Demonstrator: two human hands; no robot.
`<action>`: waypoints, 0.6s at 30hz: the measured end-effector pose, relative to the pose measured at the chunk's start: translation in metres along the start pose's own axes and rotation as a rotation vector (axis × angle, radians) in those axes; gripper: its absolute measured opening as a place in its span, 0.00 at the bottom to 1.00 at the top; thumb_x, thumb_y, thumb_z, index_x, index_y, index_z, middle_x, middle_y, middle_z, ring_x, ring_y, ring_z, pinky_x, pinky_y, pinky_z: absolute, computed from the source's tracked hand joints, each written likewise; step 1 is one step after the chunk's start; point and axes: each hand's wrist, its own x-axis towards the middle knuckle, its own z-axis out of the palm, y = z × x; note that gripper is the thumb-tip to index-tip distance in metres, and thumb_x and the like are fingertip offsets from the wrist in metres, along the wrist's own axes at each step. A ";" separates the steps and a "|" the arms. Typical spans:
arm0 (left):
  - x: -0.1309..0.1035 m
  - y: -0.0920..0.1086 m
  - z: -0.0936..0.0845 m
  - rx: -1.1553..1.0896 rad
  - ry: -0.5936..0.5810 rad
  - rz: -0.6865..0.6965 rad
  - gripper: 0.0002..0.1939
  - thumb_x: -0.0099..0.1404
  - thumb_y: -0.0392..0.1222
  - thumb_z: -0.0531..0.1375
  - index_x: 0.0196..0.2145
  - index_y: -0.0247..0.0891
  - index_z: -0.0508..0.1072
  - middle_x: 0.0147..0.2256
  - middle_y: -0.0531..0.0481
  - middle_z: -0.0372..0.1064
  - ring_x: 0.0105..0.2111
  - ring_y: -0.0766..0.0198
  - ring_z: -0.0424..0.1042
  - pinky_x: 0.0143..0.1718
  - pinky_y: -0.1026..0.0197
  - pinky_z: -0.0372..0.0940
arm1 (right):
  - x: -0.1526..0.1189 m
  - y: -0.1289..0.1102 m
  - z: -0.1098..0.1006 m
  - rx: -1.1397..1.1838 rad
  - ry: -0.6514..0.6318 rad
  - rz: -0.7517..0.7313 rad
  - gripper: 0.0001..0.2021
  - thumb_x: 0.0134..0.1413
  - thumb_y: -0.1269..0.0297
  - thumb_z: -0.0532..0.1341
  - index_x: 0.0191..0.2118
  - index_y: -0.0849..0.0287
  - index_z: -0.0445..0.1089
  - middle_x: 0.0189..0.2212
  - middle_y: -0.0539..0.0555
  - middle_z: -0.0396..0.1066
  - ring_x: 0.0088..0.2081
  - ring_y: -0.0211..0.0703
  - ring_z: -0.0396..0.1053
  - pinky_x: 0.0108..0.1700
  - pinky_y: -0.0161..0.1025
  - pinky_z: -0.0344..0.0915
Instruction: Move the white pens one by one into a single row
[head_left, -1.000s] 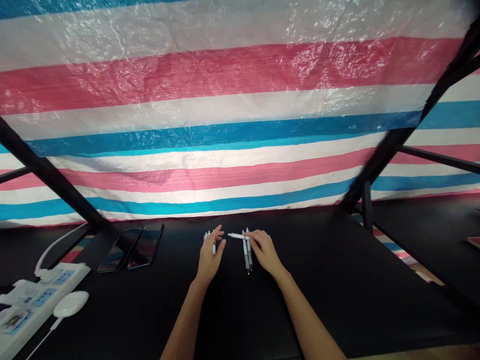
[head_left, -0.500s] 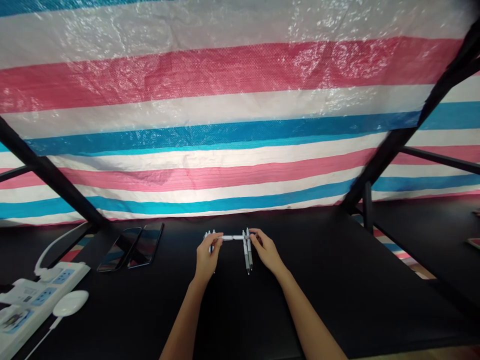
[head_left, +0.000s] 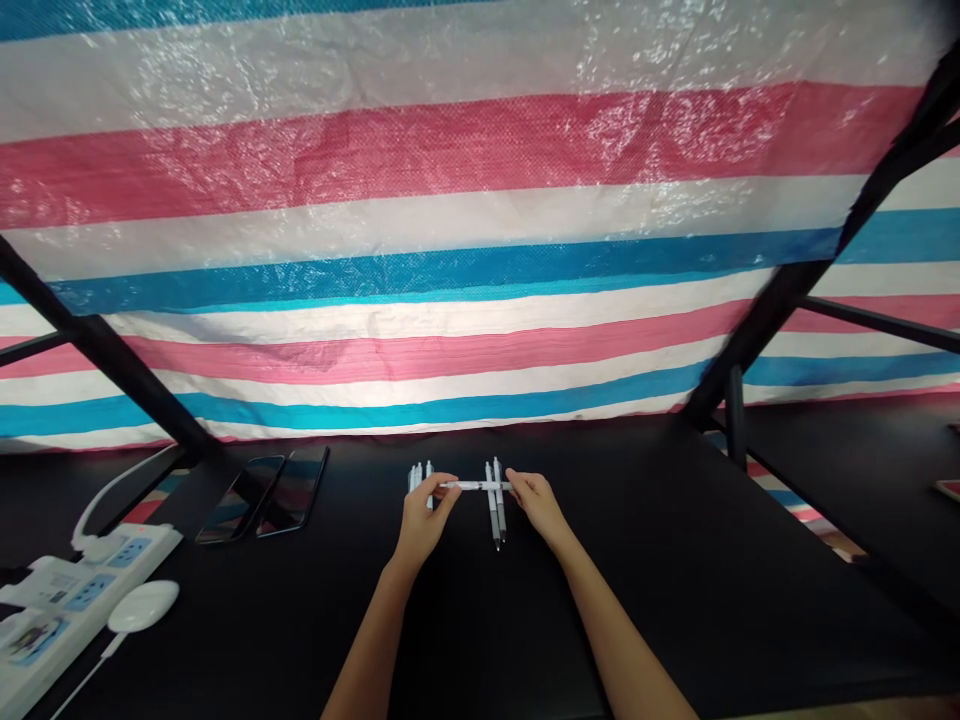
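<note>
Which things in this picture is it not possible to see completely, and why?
All in head view:
- Held pen: parts behind left hand and right hand fingers.
- Left pens: lower parts behind left hand.
- Power strip: cut by left edge.

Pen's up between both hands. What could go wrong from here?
The slim white pen crosses over two slim white-and-grey pens; lowering it there might knock them askew. The left hand is close to the group of white pens and could nudge them. Each grip, left and right, is only at an end, so the pen might slip.
</note>
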 end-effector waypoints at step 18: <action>0.003 -0.004 -0.003 -0.114 -0.119 -0.118 0.21 0.60 0.55 0.52 0.17 0.39 0.56 0.15 0.58 0.49 0.17 0.71 0.54 0.20 0.67 0.51 | -0.011 -0.016 0.008 -0.434 0.149 -0.202 0.24 0.57 0.50 0.41 0.14 0.57 0.44 0.13 0.48 0.46 0.17 0.35 0.47 0.25 0.37 0.41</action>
